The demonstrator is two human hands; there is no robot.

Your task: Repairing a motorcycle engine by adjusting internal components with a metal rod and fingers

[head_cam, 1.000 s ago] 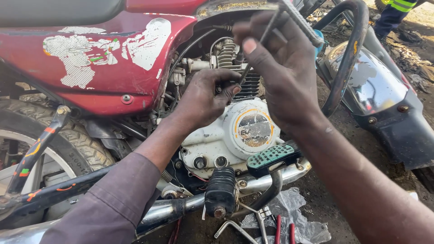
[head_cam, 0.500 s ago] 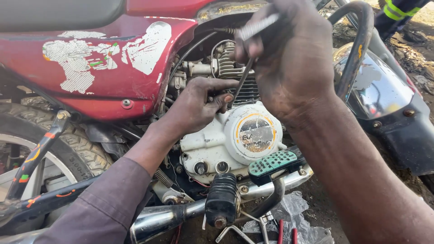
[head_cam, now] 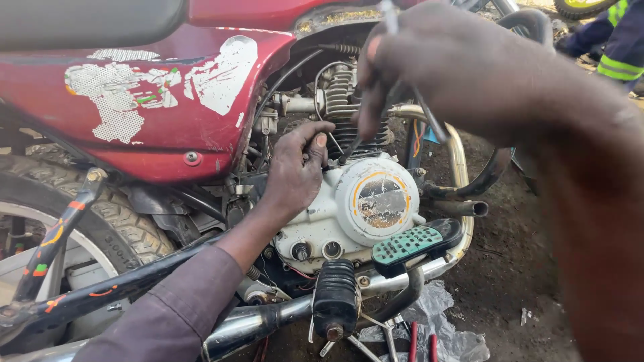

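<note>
A red motorcycle lies tilted before me, its white engine case (head_cam: 349, 208) with a round worn cover (head_cam: 379, 201) facing the camera. My left hand (head_cam: 295, 171) reaches into the gap beside the finned cylinder (head_cam: 342, 100) and grips a small part at the engine's top edge. My right hand (head_cam: 456, 67), close to the camera and blurred, holds a thin metal tool (head_cam: 419, 100) whose shaft runs down toward the left hand's fingertips. Where the tool's tip sits is hard to tell.
The red side panel (head_cam: 161, 100) with peeling stickers is at left, the rear tyre (head_cam: 100, 214) below it. A green-studded footrest (head_cam: 409, 245), a black foot peg (head_cam: 334, 295) and chrome exhaust (head_cam: 255, 322) lie low. Crumpled plastic and tools (head_cam: 429, 335) rest on the dirt. Another person's leg (head_cam: 620, 40) stands at top right.
The view has moved closer to the engine. My right hand has come nearer the camera with the tool, and my left hand has stayed on the engine's top edge.
</note>
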